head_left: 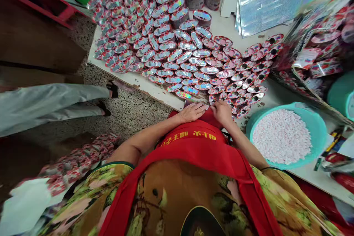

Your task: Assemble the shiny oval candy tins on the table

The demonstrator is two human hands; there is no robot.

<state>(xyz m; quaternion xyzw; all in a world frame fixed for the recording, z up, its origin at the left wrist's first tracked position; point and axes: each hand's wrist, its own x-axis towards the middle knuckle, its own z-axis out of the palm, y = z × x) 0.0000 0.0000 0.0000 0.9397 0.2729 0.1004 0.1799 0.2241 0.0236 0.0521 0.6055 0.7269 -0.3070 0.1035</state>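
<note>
The white-topped table [163,96] carries crowded oval containers with shiny tops [188,67], leaving a narrow bare strip along its near edge, leftward of the hands. At this edge, the left hand [192,113] lies flat, fingers straight and close together; the right hand [222,113] is curled, its pinch unclear. Between their fingertips is a small, pale, thin piece [206,107], long axis unreadable, seemingly nearer the left.

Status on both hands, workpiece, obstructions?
Left hand flat; right hand curled, grip unclear. Small whitish piece between them. Shiny red-rimmed oval containers crowd close ahead.
</note>
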